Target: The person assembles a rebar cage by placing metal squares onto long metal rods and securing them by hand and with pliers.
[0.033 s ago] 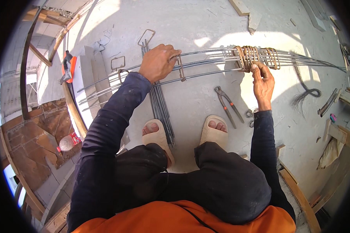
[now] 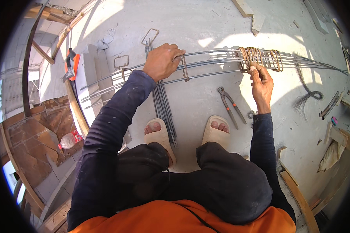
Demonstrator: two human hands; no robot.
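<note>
We squat on a pale concrete floor (image 2: pixel 206 23) with a bundle of long steel bars (image 2: pixel 214 58) lying crosswise in front of our feet, running from the left steps to the far right edge of the view. Our left hand (image 2: pixel 161 62) is closed over the bars near the middle of the bundle, just beside a single rectangular stirrup (image 2: pixel 184 68) that stands around them. Our right hand (image 2: pixel 261 83) is well apart from the left, its fingertips (image 2: pixel 252 69) pinching the lower edge of a cluster of rusty stirrups (image 2: pixel 258 59) threaded on the bars. A second, shorter bundle of rods (image 2: pixel 164 106) lies under the long bars, pointing toward our left sandal (image 2: pixel 158 136). Pincers (image 2: pixel 230 104) lie on the floor between our right sandal (image 2: pixel 216 131) and the right hand, touching neither. A hank of tie wire (image 2: pixel 308 95) lies to the right, clear of the bars. Open floor extends beyond the bars; the left side drops off at a stepped edge (image 2: pixel 97 73), and timber offcuts (image 2: pixel 338 136) border the right.
</note>
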